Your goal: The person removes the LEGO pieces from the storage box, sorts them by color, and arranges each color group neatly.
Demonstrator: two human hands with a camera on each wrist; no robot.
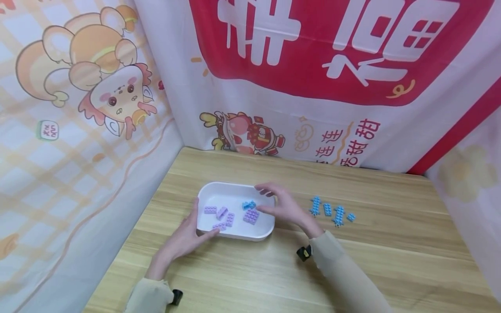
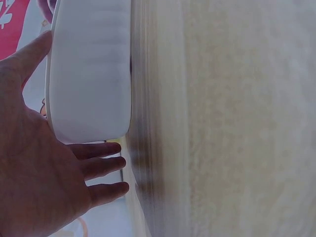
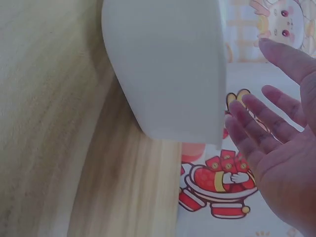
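Note:
A white oblong tray [image 1: 236, 236] with rounded corners stands on the table. Inside are several purple toy bricks [image 1: 230, 219], a purple square brick [image 1: 251, 216] toward the right and a light blue piece [image 1: 248, 205] just above that one. My left hand [image 1: 184, 237] lies along the tray's left end, its thumb at the near rim; in the left wrist view its fingers extend straight beside the white wall. At the right end, my right hand [image 1: 283, 204] hovers over the rim with fingers spread, nothing between them. The right wrist view shows those fingertips close to the tray's edge.
Several light blue brick pieces [image 1: 339, 216] lie in a row on the wooden table [image 1: 372, 265], right of my right hand. Printed cloth hangs [image 1: 250, 95] behind the table and along its left side. Small black devices [image 1: 304, 253] sit at both wrists.

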